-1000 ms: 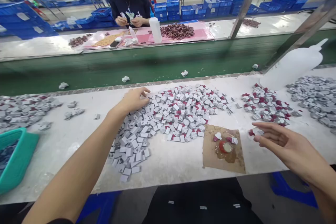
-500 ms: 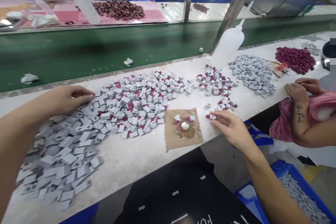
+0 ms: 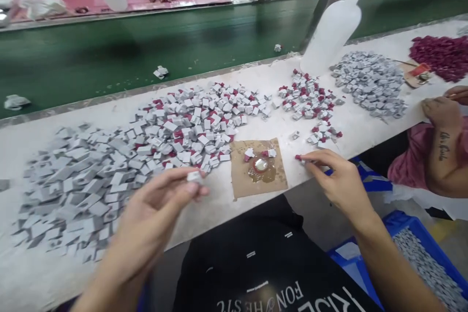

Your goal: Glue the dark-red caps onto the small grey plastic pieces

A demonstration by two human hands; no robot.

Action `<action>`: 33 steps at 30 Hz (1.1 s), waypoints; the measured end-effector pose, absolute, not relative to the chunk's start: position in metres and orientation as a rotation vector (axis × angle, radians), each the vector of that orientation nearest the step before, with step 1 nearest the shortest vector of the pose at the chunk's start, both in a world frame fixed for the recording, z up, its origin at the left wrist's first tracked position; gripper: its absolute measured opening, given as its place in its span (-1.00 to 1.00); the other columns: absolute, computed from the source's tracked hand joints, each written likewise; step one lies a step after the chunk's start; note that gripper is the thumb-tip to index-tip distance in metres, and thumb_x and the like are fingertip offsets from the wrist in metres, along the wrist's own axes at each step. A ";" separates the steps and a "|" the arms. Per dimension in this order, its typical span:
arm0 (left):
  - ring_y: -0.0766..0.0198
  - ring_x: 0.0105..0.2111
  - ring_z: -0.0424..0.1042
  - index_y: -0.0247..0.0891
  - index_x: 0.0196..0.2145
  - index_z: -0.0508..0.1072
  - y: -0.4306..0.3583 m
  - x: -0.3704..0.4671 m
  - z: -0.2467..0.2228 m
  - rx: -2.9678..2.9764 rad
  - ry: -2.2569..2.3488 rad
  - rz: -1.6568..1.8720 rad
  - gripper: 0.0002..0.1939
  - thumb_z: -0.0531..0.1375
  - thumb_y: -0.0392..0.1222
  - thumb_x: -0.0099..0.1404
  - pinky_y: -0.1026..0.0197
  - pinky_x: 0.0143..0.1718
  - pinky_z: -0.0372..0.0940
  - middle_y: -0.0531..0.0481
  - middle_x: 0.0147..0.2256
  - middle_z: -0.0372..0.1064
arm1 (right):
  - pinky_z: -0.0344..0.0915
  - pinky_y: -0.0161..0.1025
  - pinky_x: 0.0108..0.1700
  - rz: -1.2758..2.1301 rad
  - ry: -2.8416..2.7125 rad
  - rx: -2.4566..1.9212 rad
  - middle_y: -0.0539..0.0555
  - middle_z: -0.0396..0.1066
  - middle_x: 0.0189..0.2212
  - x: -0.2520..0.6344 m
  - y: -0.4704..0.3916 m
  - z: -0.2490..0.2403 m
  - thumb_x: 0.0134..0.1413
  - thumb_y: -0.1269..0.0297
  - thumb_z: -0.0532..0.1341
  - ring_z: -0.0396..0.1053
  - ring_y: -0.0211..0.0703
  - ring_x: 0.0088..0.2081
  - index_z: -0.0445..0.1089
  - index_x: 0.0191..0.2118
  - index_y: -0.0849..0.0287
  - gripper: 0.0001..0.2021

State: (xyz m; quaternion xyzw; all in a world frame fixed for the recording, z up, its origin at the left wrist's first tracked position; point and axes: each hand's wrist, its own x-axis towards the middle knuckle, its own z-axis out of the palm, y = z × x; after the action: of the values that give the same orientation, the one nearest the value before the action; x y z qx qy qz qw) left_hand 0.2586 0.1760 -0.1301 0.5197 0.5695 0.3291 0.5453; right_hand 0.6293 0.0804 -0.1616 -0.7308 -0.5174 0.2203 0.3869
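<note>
Between the thumb and fingers of my left hand (image 3: 161,209) is a small grey block (image 3: 195,177), raised over the near side of the pile of grey blocks (image 3: 84,185). My right hand (image 3: 338,178) pinches a small grey-and-maroon piece (image 3: 299,158) just right of the cardboard square (image 3: 243,186). On that cardboard a round cap-like disc (image 3: 261,165) sits in a wet brown puddle, with two grey-and-maroon pieces (image 3: 269,153) lying behind it. Many blocks in the middle heap (image 3: 204,122) show maroon parts among the grey.
A white squeeze bottle (image 3: 331,34) stands behind the smaller grey-and-maroon pile (image 3: 307,97). Farther right are a grey pile (image 3: 369,83) and a maroon pile (image 3: 440,57). A green conveyor (image 3: 109,58) runs behind. A co-worker's forearm (image 3: 444,146) rests at right, above a blue bin (image 3: 417,229).
My left hand has moved right and nearer from the grey pile, and now holds a grey block. My right hand keeps its piece beside the cardboard. The view has tilted down.
</note>
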 end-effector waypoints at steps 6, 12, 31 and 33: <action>0.06 -0.16 0.70 0.00 -0.13 0.81 0.159 0.305 -0.137 0.936 1.104 0.812 -0.70 0.63 0.17 0.31 0.07 -0.12 0.66 -0.13 -0.02 0.74 | 0.68 0.07 0.00 0.565 -1.273 -1.705 0.09 0.77 -0.07 0.599 0.081 -0.152 0.42 0.21 0.46 0.72 0.15 0.00 0.79 -0.05 -0.13 -0.89; 0.21 -0.17 0.67 0.04 -0.06 0.80 0.156 0.307 -0.153 0.981 1.086 0.832 -0.81 0.58 0.05 0.43 0.22 -0.02 0.60 0.01 -0.17 0.70 | 0.72 -0.03 0.06 0.670 -1.284 -1.515 0.01 0.80 -0.07 0.566 0.090 -0.143 0.41 0.41 0.47 0.75 0.00 -0.02 0.80 -0.02 -0.10 -0.79; 0.15 -0.06 0.77 -0.13 0.05 0.76 0.174 0.349 -0.135 1.218 0.933 0.811 -0.82 0.48 -0.10 0.54 0.21 0.03 0.69 -0.06 -0.04 0.75 | 0.75 -0.23 -0.01 0.925 -1.062 -1.361 0.00 0.79 -0.14 0.561 0.106 -0.124 0.37 0.47 0.52 0.78 -0.11 -0.11 0.83 -0.05 -0.07 -0.77; 0.15 -0.05 0.78 -0.14 0.04 0.75 0.177 0.357 -0.133 1.206 0.874 0.818 -0.84 0.47 -0.15 0.55 0.21 0.03 0.70 -0.06 -0.04 0.76 | 0.75 -0.27 0.00 0.990 -1.018 -1.310 -0.02 0.80 -0.14 0.561 0.109 -0.122 0.38 0.46 0.52 0.79 -0.13 -0.11 0.84 -0.05 -0.10 -0.76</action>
State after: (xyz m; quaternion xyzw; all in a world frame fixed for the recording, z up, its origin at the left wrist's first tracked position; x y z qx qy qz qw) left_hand 0.3571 0.1771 -0.1329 0.5331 0.3863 0.3616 0.6602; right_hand 0.5612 0.1090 -0.1220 -0.5576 -0.4334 0.4217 0.5687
